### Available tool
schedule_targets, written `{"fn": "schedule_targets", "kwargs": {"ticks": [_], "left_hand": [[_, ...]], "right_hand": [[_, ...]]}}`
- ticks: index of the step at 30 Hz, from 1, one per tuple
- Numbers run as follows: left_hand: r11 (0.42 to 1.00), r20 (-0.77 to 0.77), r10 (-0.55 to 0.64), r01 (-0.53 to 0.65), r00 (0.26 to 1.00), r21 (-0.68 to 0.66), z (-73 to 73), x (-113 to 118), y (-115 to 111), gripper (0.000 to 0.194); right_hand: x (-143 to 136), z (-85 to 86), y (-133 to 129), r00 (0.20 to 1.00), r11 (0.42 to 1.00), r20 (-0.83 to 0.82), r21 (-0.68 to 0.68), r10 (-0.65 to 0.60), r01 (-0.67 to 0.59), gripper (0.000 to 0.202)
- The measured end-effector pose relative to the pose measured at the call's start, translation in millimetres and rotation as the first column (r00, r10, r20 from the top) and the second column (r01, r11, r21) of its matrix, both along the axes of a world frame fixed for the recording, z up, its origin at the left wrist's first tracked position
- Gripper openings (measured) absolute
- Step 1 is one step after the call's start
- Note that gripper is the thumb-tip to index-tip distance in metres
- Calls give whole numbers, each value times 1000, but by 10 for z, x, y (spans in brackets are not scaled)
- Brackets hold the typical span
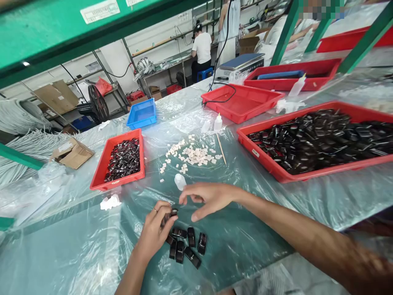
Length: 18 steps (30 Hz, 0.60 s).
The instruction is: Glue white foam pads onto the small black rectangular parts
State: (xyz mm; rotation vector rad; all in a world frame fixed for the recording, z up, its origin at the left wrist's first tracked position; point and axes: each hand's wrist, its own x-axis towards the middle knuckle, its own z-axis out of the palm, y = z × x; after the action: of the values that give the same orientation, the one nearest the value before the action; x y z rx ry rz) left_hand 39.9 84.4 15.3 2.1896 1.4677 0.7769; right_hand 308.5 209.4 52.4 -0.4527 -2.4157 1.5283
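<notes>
My left hand point(158, 225) is closed around a small black plastic part point(174, 212), whose end shows between thumb and fingers. Just to its right, my right hand point(211, 198) hovers with thumb and fingers apart and nothing between them. Several more black parts point(179, 250) lie loose on the plastic-covered table below both hands. Beyond my right fingertips lies a small translucent bottle point(180, 182). Farther back is a scattered heap of small cream-white pieces point(196, 155), with a thin wooden stick point(221, 149) at its right side.
A red tray point(93, 182) of small dark parts stands at left, and a larger red tray point(285, 178) of black parts at right. Behind are a blue tray point(141, 123), another red tray point(242, 112) and a white bottle point(217, 123). Crumpled tissue point(110, 202) lies at left.
</notes>
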Motion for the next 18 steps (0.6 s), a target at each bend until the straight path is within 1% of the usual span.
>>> {"fn": "schedule_targets", "kwargs": {"ticks": [2,3,5,7,8,9,11,12,13,14,16,18], "left_hand": [[999,20,-4,5,1000,-35,-8,-29,18,9],[999,29,-4,6,1000,-48,-21,-43,24,11],[998,40,10,-7,999,-65,-51,-60,30,16],[998,46,31,-28,998,-64,-75,-64,29,20],[998,50,38,-35,998,-56,-82,-62,28,22],[998,56,41,-38,998,-47,-86,-59,29,24],[999,74,41,-39,996,-26,-95,-55,37,27],[999,84,40,-39,996,-20,-105,-57,44,30],[999,96,41,-40,995,-14,-121,-62,52,34],[999,106,45,-44,993,-13,-142,-70,62,37],[998,104,62,-59,993,-35,-199,-92,83,40],[995,85,80,-75,993,-59,-256,-114,100,39]], "right_hand": [[85,41,98,995,983,-22,152,-97,99,31],[114,42,142,988,969,-33,190,-154,157,26],[143,6,209,960,931,-36,237,-278,278,24],[136,-68,244,915,873,-21,292,-402,390,21],[122,-111,248,894,847,-6,314,-449,428,23],[102,-155,245,876,828,11,331,-482,452,33],[48,-240,222,855,808,39,351,-517,473,61],[15,-280,207,851,805,46,356,-522,475,71],[-22,-317,191,851,804,46,359,-522,474,77],[-61,-352,175,854,806,44,360,-518,471,78],[-142,-416,148,859,810,35,356,-511,467,73],[-215,-469,123,858,811,29,343,-513,474,66]]}}
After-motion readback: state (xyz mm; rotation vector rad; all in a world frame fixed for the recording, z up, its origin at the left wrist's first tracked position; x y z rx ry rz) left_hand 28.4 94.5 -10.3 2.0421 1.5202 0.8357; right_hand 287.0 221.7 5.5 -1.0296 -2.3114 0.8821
